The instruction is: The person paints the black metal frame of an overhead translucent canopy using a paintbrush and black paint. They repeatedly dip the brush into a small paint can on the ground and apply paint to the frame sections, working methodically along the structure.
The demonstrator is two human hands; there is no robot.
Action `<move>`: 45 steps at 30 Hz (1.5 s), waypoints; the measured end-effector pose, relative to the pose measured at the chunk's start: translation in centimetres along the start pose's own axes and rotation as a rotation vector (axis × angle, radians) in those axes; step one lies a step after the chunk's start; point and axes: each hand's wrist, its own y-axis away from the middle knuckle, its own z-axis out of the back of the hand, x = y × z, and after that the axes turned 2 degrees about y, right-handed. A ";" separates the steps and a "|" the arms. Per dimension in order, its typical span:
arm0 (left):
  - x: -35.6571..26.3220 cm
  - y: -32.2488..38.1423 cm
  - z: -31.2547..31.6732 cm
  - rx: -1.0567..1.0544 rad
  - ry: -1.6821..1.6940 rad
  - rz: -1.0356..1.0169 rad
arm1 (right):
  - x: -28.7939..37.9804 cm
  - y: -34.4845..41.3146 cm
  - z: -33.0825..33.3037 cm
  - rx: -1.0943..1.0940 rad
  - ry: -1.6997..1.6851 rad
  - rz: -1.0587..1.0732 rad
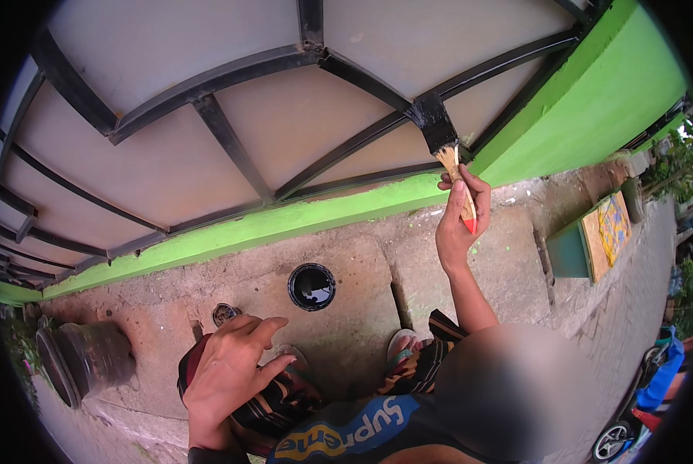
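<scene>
My right hand [463, 226] grips the handle of a paintbrush [448, 152], whose wide head is coated in black. The bristles press on a joint of the dark metal frame [369, 80], which runs in angled bars over a pale panel [265, 127]. Wet black paint shines around that joint. My left hand [233, 362] holds nothing, its fingers apart above my knee. Between my feet and the wall, an open round container of black paint [311, 287] stands on the concrete. A small can [224, 314] sits left of it, partly behind my left hand.
A bright green ledge [300, 219] borders the panel's bottom, and a green wall [601, 98] rises at the right. A dark plant pot [91, 359] stands on the left. A greenish box with a wooden board [595, 238] is at the right, beyond it a paved lane with a wheeled vehicle [613, 441].
</scene>
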 end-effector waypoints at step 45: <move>0.2 0.1 0.0 0.003 0.008 0.017 | 0.5 0.1 0.5 0.220 0.634 0.650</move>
